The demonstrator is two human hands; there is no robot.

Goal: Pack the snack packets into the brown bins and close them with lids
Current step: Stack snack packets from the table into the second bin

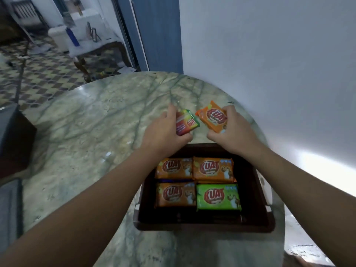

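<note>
Both forearms reach in from the near edge, passing over the brown bin (256, 191), which sits on the marble table (86, 132) and serves as landmark. Inside the bin lie four snack packets flat, two by two: orange packet (174, 168) far-left, second orange packet (212, 168) far-right, third orange packet (175, 194) near-left, green packet (218, 196) near-right; neighbours touch edge to edge. No lid on the bin. Just beyond the bin's far wall, left hand (163, 130) grips a red-green packet (187, 122), fingers curled over its far-left side, thumb under the near edge, packet tilted and sticking out to the right of the fingers. Right hand (229, 132) grips a held orange packet (212, 117) beyond the bin's far-right corner, fingers curled over its right edge, thumb at the near edge, packet tilted with its printed face toward the camera, projecting left of the fingers. The two held packets nearly meet, apart by a thin gap. Whether they touch the table I cannot tell.
</note>
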